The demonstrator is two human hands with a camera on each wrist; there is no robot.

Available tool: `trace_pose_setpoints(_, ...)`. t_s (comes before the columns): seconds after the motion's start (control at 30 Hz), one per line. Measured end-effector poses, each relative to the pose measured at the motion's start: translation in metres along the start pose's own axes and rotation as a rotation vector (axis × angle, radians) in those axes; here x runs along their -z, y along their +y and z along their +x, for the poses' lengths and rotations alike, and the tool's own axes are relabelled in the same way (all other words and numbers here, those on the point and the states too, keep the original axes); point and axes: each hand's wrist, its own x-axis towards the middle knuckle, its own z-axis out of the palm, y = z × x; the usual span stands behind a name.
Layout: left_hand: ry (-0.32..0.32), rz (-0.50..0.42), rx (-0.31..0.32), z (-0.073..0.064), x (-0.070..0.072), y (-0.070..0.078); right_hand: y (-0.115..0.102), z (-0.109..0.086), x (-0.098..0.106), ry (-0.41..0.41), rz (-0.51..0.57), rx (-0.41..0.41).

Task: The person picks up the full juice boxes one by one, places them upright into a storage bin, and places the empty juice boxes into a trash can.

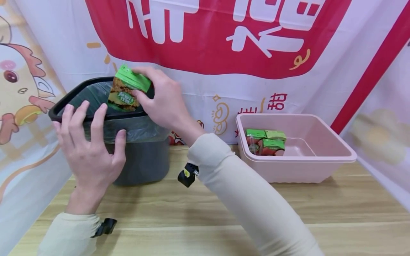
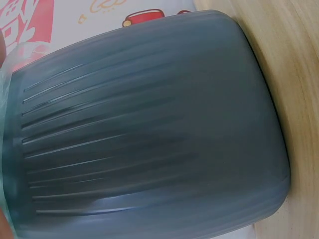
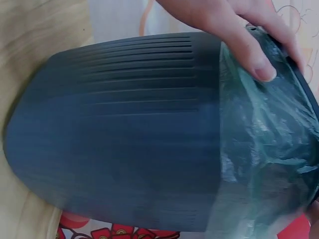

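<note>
My left hand (image 1: 91, 145) grips the near rim of a dark grey trash bin (image 1: 144, 160), its fingers over the edge and its thumb outside against the thin plastic liner (image 3: 264, 124). Between thumb and fingers, my right hand (image 1: 164, 97) pinches a green-topped snack packet (image 1: 125, 89) with brown food pictured on it. That packet is over the bin's opening, near the right side of the black rim (image 1: 93, 80). The left wrist view shows mostly the bin's ribbed side (image 2: 149, 124). What lies at the bottom of the bin is hidden.
Right of the bin stands a pink plastic basin (image 1: 294, 170) holding several green-and-red packets (image 1: 272, 145) in its left part. Both containers stand on a wood-grain table (image 1: 179, 220). A printed red-and-white cloth (image 1: 198, 89) hangs close behind them.
</note>
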Motion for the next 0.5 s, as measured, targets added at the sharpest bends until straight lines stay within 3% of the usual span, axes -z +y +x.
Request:
trace_pose_setpoints(0.33, 0.009, -0.002, 0.003, -0.0007, -0.0007, 0.0003, 0.002, 0.0064, 0.0017, -0.205, -0.084, -0.075)
trace_pose_setpoints(0.5, 0.007, 0.005, 0.002, -0.0007, -0.0011, 0.0007, 0.0012, 0.0081, 0.0039, -0.238, -0.08, -0.11)
